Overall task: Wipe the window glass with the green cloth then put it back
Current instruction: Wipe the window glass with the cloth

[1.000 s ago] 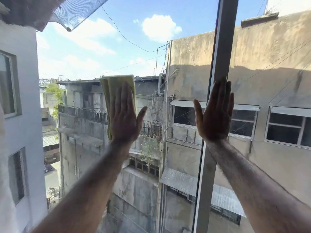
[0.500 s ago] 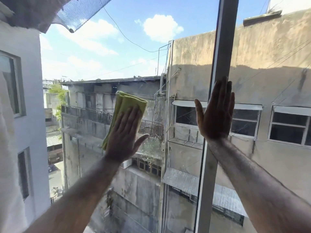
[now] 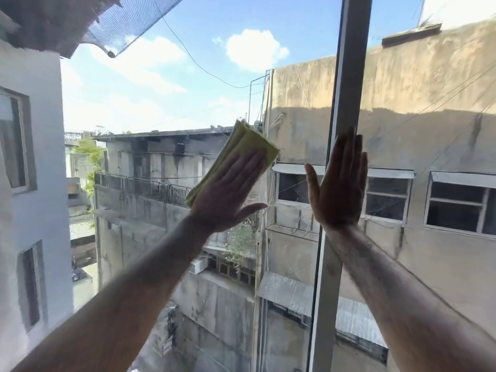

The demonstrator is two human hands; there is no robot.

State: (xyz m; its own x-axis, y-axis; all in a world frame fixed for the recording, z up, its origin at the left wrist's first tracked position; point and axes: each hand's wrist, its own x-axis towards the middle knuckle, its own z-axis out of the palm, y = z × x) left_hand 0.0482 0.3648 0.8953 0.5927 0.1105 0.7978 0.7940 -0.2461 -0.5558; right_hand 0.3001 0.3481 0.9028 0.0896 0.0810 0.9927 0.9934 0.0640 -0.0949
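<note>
A folded green cloth [image 3: 243, 146] lies flat against the window glass [image 3: 161, 103], tilted with its top toward the right. My left hand [image 3: 228, 191] presses on it with the fingers flat and spread, covering the cloth's lower part. My right hand [image 3: 339, 186] rests flat and empty on the glass and the grey window frame post [image 3: 349, 76], to the right of the cloth. Both forearms reach up from the bottom of the view.
The grey frame post runs from top to bottom right of centre, splitting the glass into a left pane and a right pane [image 3: 429, 130]. Beyond the glass are concrete buildings, wires and sky. A net [image 3: 128, 25] hangs at the top left outside.
My left hand has slid the cloth to the right across the left pane, ending close to my right hand, and the cloth has tilted. My right hand has stayed on the post.
</note>
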